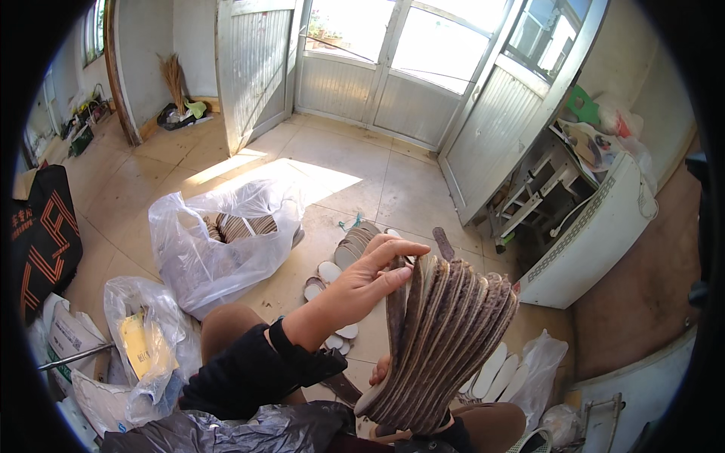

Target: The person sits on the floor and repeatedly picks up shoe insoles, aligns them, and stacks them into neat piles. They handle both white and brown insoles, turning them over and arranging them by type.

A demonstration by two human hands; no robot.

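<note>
A thick stack of brown-and-cream shoe insoles [447,340] stands on edge above my lap. My right hand [380,371] is mostly hidden behind the lower part of the stack, with a few fingers showing at its left side, and supports it. With thumb and fingers, my left hand [368,280] pinches the top end of the leftmost insoles, which lean slightly apart from the rest. Beyond my left hand, more insoles [346,255] lie in a fanned pile on the tiled floor. White-faced insoles [491,371] lie to the right of the stack.
An open clear plastic bag [226,277] holding striped bundles of insoles sits ahead on the left. Nearer are a smaller plastic bag [153,351] and white sacks [79,340]. A black bag [48,238] stands far left. A white heater-like panel [589,238] leans at right.
</note>
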